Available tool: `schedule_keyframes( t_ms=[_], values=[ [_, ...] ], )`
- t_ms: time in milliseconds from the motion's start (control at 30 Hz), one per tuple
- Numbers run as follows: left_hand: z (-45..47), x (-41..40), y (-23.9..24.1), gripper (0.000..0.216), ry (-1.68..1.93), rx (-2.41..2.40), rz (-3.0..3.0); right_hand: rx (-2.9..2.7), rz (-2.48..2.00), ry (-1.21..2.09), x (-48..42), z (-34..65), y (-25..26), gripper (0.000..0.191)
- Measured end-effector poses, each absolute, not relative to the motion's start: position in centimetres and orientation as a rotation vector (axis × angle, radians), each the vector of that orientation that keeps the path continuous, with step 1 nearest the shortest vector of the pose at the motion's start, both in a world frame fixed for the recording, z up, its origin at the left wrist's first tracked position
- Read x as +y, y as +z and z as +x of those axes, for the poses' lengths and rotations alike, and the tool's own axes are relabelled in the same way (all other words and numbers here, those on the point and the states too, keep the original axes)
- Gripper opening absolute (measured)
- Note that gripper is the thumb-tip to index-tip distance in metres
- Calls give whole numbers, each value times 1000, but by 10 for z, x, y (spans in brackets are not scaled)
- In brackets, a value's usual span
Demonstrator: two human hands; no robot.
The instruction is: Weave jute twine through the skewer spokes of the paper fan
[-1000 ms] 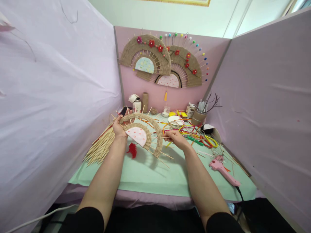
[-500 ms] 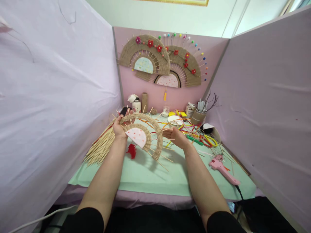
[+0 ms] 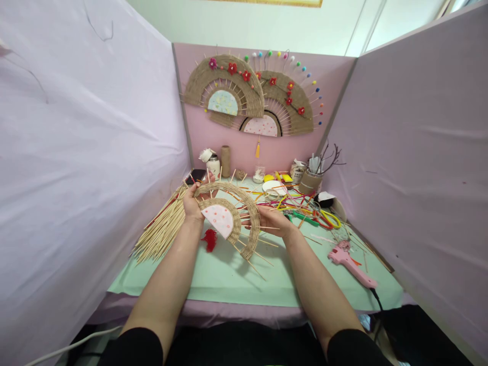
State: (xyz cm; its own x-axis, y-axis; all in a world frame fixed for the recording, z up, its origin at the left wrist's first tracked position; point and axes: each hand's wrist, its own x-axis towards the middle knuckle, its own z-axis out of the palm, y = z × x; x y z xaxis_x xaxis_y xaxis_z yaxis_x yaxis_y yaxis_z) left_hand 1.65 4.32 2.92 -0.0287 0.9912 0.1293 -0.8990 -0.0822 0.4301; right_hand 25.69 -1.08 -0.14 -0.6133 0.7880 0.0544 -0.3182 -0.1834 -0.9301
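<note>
A half-round woven fan [image 3: 244, 208] of jute cord and thin wooden sticks, with a pink dotted paper centre, is held above the green mat [image 3: 244, 274]. My left hand [image 3: 194, 203] grips its left end, fingers closed over the woven rim. My right hand [image 3: 269, 218] holds its right side, fingers behind the sticks and the outer woven band. A red tassel [image 3: 209, 239] hangs under the fan near my left wrist.
A bundle of bamboo sticks [image 3: 162, 229] lies at the left. Coloured wires and sticks [image 3: 305, 206] are strewn at the back right, with jars and a cord spool by the wall. A pink glue gun [image 3: 351, 264] lies at the right. Two finished fans [image 3: 251, 96] hang on the back panel.
My right hand has moved left from a stick at the fan's edge and now holds the fan's right side. The fan has shifted slightly right and tilted.
</note>
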Motion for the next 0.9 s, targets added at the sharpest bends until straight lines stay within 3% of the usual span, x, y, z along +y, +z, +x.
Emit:
schedule_keyframes(
  t_ms=[233,400,467,667,900],
  values=[
    [14,53,26,22,1647,517,516,-1212,-579,1785,-3,261,-1,29],
    [23,52,15,7,2004,713,745,-1096,-605,1560,4,270,0,27],
    [30,48,11,18,1865,697,876,-1066,-609,1504,5,272,3,26],
    [55,36,-1,36,949,675,1066,-1084,-611,1466,1,272,6,28],
    [69,17,1,33,790,477,856,-1190,-565,1590,-2,265,2,31]
  ],
)
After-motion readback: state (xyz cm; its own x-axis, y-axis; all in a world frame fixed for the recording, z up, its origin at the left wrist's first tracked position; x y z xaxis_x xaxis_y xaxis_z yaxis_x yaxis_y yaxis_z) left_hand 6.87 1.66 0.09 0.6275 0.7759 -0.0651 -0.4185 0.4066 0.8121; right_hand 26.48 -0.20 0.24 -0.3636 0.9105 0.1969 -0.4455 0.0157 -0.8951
